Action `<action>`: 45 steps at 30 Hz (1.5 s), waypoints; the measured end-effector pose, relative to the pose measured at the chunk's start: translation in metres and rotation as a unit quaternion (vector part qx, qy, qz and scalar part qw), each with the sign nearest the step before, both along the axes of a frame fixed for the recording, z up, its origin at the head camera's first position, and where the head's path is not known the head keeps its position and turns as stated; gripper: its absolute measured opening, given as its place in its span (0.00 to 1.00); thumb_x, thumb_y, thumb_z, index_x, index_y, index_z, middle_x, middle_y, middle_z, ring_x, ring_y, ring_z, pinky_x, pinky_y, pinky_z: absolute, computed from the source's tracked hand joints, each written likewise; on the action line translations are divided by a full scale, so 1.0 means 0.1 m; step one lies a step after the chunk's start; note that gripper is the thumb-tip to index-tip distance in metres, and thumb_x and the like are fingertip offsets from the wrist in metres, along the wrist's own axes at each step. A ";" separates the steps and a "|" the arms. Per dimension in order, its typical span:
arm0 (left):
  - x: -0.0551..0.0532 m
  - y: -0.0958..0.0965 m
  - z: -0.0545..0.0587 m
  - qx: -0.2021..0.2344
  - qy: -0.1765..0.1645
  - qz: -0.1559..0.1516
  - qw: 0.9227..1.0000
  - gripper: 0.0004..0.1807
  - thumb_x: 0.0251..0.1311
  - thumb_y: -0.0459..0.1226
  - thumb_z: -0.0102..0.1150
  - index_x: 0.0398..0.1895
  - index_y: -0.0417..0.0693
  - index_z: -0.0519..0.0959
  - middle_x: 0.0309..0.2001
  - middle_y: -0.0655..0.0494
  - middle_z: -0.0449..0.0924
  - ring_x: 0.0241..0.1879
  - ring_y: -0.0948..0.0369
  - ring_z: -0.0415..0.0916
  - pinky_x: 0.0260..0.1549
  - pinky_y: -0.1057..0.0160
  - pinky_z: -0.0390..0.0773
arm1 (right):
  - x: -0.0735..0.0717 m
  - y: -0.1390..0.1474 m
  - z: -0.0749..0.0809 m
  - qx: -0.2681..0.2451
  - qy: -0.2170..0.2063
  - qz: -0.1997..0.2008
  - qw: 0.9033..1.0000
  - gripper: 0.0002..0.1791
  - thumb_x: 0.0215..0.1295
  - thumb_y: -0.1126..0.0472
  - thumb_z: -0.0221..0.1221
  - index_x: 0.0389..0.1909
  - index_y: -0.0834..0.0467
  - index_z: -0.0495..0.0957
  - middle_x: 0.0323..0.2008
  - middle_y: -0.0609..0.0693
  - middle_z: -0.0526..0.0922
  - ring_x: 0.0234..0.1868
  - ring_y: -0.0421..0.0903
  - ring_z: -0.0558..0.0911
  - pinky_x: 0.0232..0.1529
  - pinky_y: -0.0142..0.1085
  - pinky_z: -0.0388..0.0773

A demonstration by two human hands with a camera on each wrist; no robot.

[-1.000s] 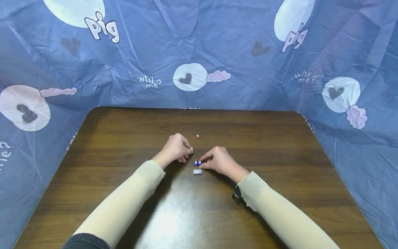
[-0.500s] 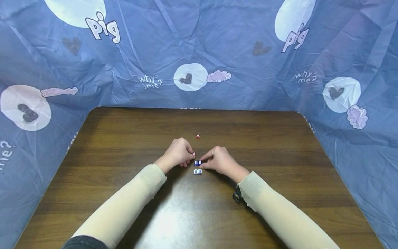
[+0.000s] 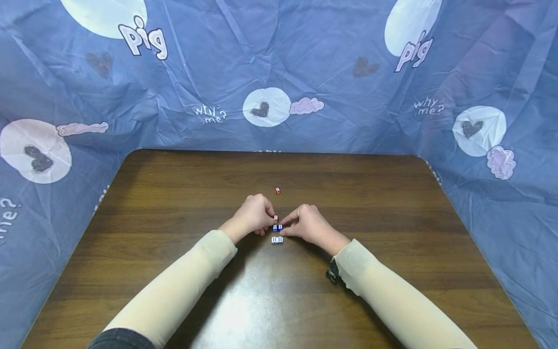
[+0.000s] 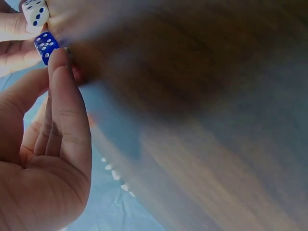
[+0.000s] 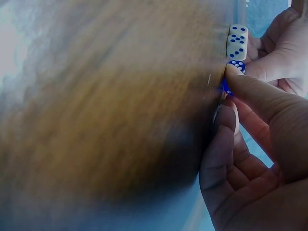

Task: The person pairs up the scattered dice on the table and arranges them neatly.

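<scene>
In the head view my left hand [image 3: 254, 214] pinches a small red die [image 3: 276, 218] between thumb and finger, just beyond a side-by-side pair of blue dice [image 3: 277, 228]. From the other side, my right hand [image 3: 310, 226] holds the right-hand blue die at its thumb and fingertip. Nearer to me lies a pair of white dice [image 3: 277, 240] with blue dots. In the left wrist view my own fingers hide most of the red die, beside a blue die [image 4: 46, 47]. The right wrist view has my thumb partly covering the blue dice [image 5: 237, 64].
A second red die [image 3: 277, 191] lies farther back on the brown wooden table [image 3: 370, 194]. Blue printed cloth [image 3: 348, 131] hangs behind the table and along its sides. A dark band [image 3: 332, 272] shows at my right sleeve.
My left hand has brought the red die right and toward me, from up left of the blue dice to just behind them. My right hand has stayed at the blue pair.
</scene>
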State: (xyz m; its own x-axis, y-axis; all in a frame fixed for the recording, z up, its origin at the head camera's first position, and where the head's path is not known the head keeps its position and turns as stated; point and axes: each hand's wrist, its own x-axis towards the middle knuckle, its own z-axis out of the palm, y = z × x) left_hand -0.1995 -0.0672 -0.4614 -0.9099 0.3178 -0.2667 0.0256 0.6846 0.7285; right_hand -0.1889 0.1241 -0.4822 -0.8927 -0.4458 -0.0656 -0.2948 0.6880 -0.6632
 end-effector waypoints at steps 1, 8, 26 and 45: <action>0.00 0.00 0.00 0.002 0.002 0.001 1.000 0.05 0.60 0.28 0.70 0.26 0.40 0.85 0.16 0.49 0.81 0.15 0.56 0.82 0.14 0.62 0.82 | 0.00 0.00 0.00 0.000 0.000 0.001 1.000 0.10 0.51 0.55 0.79 0.35 0.49 0.92 0.26 0.34 0.86 0.27 0.35 0.77 0.30 0.32 0.77; 0.01 -0.02 0.00 0.003 0.011 0.006 1.000 0.06 0.59 0.28 0.70 0.26 0.40 0.85 0.16 0.49 0.81 0.14 0.56 0.81 0.13 0.63 0.82 | 0.00 -0.01 0.00 0.003 -0.007 -0.007 1.000 0.10 0.51 0.54 0.79 0.34 0.48 0.91 0.27 0.34 0.86 0.27 0.34 0.78 0.29 0.32 0.77; -0.01 -0.05 0.00 0.005 0.004 0.006 1.000 0.09 0.61 0.30 0.70 0.23 0.42 0.84 0.15 0.49 0.81 0.14 0.56 0.81 0.13 0.62 0.82 | -0.20 0.31 0.06 -0.079 -0.140 -0.022 0.987 0.18 0.58 0.54 0.75 0.49 0.53 0.89 0.23 0.49 0.86 0.20 0.44 0.81 0.20 0.37 0.79; -0.03 -0.03 -0.02 0.007 -0.005 0.002 1.000 0.09 0.60 0.30 0.71 0.22 0.42 0.84 0.16 0.48 0.81 0.15 0.55 0.82 0.14 0.61 0.83 | -0.67 0.25 0.03 -0.225 -0.232 -0.077 0.943 0.24 0.62 0.55 0.73 0.58 0.57 0.83 0.24 0.53 0.82 0.21 0.41 0.76 0.22 0.31 0.78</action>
